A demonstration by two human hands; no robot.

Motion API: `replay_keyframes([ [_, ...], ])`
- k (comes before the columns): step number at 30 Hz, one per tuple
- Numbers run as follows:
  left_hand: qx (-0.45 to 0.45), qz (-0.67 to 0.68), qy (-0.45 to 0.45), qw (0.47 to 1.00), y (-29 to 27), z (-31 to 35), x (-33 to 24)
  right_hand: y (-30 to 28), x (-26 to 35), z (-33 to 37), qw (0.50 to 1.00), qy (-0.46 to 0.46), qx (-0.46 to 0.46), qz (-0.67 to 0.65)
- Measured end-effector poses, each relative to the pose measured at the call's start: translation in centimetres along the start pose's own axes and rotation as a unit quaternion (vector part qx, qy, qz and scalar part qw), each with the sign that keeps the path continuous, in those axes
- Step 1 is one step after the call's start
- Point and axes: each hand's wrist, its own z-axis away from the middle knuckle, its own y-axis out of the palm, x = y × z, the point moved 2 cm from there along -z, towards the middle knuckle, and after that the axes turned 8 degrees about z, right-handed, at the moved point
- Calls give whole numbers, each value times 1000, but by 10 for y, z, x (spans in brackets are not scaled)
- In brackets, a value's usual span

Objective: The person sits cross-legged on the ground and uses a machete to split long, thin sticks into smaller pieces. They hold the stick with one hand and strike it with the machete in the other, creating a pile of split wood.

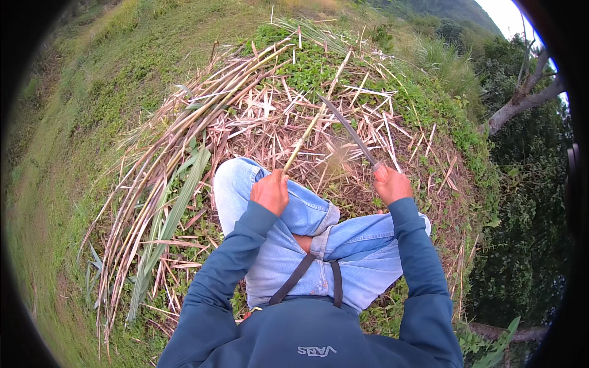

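My left hand (pixel 270 192) is closed around the lower end of a long yellow-green cane stalk (pixel 308 130), which slants up and away to the right. In my right hand (pixel 393 185) I grip the handle of a long knife (pixel 350 130) with a narrow dark blade. The blade angles up to the left, and its tip lies close to the stalk; whether they touch I cannot tell. Both hands are above my crossed legs in light blue jeans (pixel 362 242). Cut strips and dry leaf sheaths (pixel 257 122) litter the ground in front of me.
A long heap of cut stalks (pixel 178 138) curves along my left side, with broad green leaves (pixel 178 211) against it. Low green plants (pixel 313 70) grow beyond the litter. To the right are dark bushes (pixel 521 202) and a bare tree trunk (pixel 518 104).
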Motion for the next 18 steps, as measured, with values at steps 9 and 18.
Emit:
replay_keyframes([
  [9, 105, -193, -110, 969, -10, -87, -10, 30, 37, 73, 957, 53, 80, -273],
  [18, -2, -147, -101, 984, 3, -147, 34, 53, 27, 93, 886, 94, 126, -436],
])
